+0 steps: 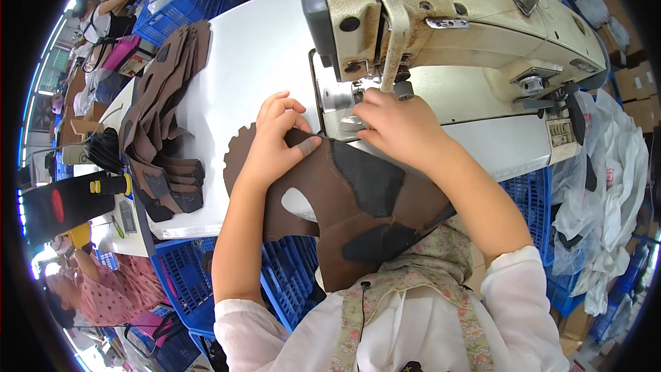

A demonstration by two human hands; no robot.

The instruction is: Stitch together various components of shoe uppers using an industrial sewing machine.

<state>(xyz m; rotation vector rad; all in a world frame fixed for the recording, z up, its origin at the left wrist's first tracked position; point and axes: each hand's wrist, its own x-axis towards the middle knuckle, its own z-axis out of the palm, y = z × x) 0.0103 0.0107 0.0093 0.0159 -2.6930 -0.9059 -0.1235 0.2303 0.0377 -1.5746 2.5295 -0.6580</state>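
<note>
Grasping brown, black-patched fabric panel (337,203) with left hand (277,139); cannot tell grip of right hand (401,128), near cream metal sewing machine (447,0).

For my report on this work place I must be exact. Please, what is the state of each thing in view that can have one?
Sewing machine: stained; running or stopped, cannot tell
Large brown piece: spread out, partly past the front edge of the white table
Left hand: bent, touching the large brown piece
Right hand: curled; grip unclear
Smaller brown pieces: overlapping, piled
Plastic bags at right: crumpled
</note>
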